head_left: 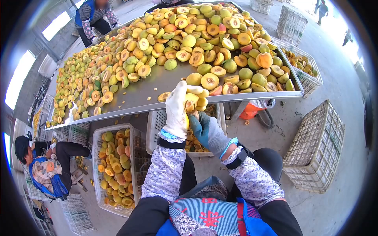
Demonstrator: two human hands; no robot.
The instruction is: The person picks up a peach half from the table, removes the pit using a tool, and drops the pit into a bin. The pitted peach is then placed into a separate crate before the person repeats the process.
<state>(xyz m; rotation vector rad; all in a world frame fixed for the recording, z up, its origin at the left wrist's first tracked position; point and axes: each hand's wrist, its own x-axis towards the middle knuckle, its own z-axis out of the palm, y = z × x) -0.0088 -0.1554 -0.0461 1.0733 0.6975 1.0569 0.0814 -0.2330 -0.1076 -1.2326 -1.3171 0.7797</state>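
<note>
Over the near edge of the table (138,91), the left hand (179,106) has its fingers curled round a halved fruit (190,105); the right hand's (204,128) gloved fingers pinch close against its underside, above a crate (156,126).

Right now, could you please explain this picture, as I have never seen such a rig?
There is no machine here: one camera, worn on a person's head, looks forward and down, giving this single view. The left hand, in a whitish glove, holds a piece of fruit. The right hand, in a blue-grey glove, meets it from below; whether it grips anything is unclear. The metal table bears a heap of yellow-green fruit, many pieces cut open. A crate of fruit stands at lower left, near a seated person.
</note>
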